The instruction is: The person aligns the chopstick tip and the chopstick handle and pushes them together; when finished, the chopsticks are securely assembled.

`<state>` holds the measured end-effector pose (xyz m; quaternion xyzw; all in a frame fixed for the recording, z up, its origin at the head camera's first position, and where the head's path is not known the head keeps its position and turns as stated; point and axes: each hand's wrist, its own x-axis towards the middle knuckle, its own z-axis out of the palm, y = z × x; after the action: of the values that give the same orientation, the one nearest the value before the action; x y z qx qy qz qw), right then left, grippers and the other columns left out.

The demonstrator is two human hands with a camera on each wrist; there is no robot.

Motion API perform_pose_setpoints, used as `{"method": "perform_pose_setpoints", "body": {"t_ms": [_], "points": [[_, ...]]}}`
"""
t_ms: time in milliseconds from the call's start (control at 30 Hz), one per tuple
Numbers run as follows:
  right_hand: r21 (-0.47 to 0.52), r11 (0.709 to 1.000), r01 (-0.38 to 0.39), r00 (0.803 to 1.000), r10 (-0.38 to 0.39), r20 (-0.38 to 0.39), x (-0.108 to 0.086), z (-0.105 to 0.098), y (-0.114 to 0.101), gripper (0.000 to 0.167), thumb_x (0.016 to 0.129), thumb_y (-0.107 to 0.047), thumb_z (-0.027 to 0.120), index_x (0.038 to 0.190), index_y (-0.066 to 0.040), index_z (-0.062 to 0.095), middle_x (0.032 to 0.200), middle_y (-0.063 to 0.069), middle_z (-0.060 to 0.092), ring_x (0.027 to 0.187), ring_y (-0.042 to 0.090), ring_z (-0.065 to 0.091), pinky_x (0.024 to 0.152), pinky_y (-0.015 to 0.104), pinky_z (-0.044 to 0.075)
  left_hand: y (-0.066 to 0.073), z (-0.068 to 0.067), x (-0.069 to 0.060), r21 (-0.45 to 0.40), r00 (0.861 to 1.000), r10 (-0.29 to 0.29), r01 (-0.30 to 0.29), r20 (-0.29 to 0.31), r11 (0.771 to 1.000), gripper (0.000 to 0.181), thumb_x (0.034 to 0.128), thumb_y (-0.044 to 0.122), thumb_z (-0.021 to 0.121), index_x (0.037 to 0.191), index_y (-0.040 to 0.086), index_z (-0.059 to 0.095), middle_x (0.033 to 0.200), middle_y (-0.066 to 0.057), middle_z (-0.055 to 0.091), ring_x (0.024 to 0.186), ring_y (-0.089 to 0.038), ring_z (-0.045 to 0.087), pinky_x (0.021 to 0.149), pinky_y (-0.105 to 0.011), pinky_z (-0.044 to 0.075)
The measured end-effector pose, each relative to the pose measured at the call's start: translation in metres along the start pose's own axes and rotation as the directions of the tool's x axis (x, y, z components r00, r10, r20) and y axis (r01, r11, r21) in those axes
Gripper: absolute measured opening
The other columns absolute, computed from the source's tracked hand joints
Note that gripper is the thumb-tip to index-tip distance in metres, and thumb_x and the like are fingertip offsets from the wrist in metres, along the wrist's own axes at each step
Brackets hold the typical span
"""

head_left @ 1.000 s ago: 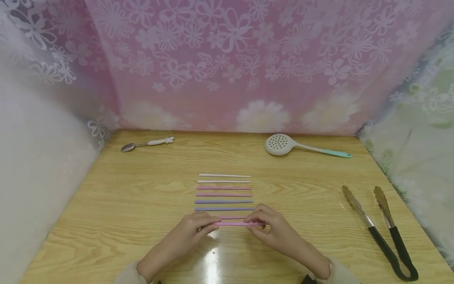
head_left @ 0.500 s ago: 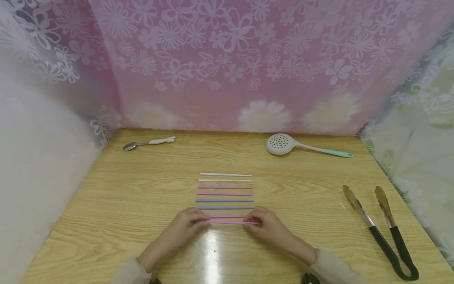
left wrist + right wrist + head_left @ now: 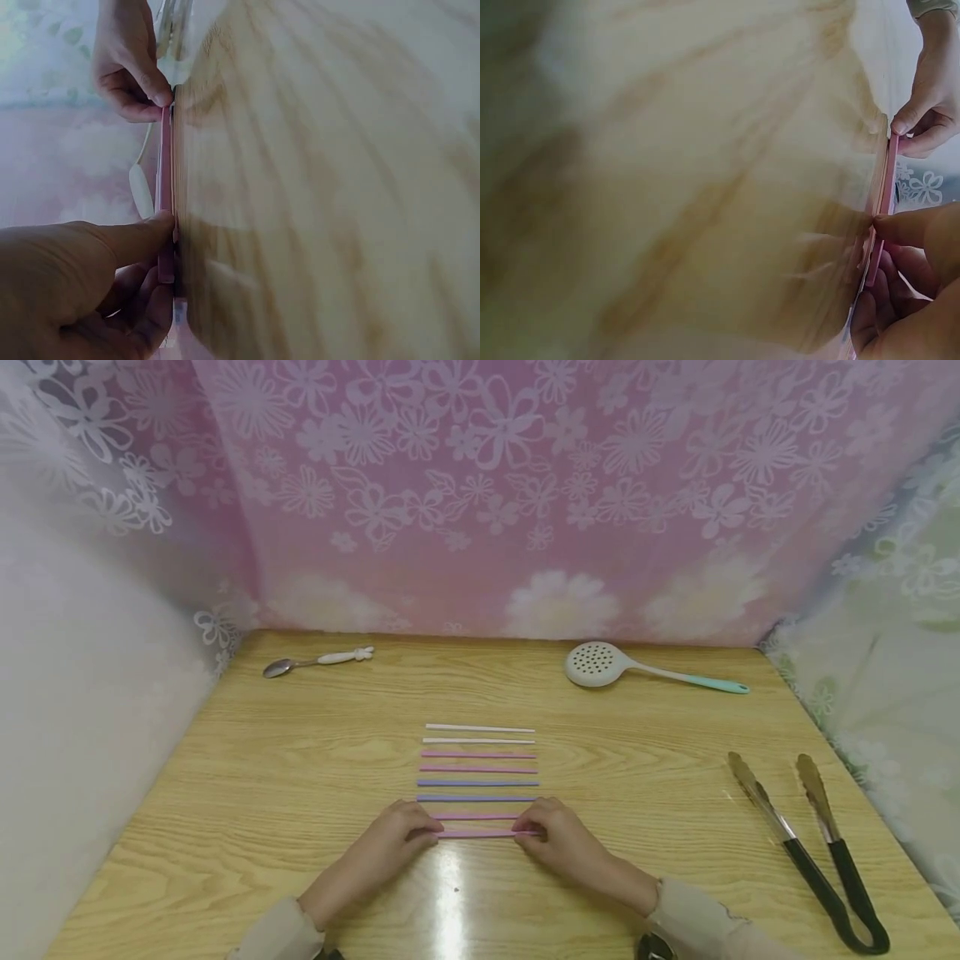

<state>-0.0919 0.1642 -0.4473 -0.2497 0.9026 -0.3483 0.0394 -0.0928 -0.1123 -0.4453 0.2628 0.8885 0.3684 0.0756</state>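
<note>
Both hands pinch the nearest pink chopstick [image 3: 476, 834], one at each end, low at the table. The left hand [image 3: 393, 839] grips its left end with thumb and fingers. At the right end, the right hand [image 3: 566, 843] does the same. In the left wrist view, thumb and fingertips clasp the pink chopstick [image 3: 166, 165]. The right wrist view shows the thumb against that chopstick [image 3: 887, 184]. Just beyond lies another pink chopstick [image 3: 480, 817], its ends partly hidden by the fingers. Farther back, parallel, are two blue chopsticks [image 3: 477, 798], two pink chopsticks [image 3: 478, 756] and two white chopsticks [image 3: 480, 728].
A spoon [image 3: 341, 657] with a white handle lies at the back left of the wooden table [image 3: 262, 777]. A slotted skimmer [image 3: 596, 664] lies at the back right. Spread tongs [image 3: 817, 877] with black handles rest at the right. Flowered cloth [image 3: 480, 527] hangs behind.
The nearest pink chopstick has shifted left and come down beside its neighbour. Both hands moved left with it, and still hold its ends. The other chopsticks stay in their rows.
</note>
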Motion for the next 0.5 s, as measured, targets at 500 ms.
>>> {"method": "perform_pose_setpoints", "body": {"t_ms": [500], "points": [[-0.053,0.998,-0.018,1.000,0.018,-0.010,-0.0034,-0.0011,-0.0047,0.004,0.081,-0.004,0.073,0.083,-0.007,0.070,0.082,-0.003,0.061,0.080,0.011,0.053,0.069,0.021,0.050,0.0029,0.0028,-0.0002,0.077,0.998,0.051,-0.049,-0.022,0.996,0.011,0.0863,0.008,0.067,0.096,0.005,0.072,0.090,0.002,0.067,0.088,-0.015,0.058,0.079,-0.028,0.051]]}}
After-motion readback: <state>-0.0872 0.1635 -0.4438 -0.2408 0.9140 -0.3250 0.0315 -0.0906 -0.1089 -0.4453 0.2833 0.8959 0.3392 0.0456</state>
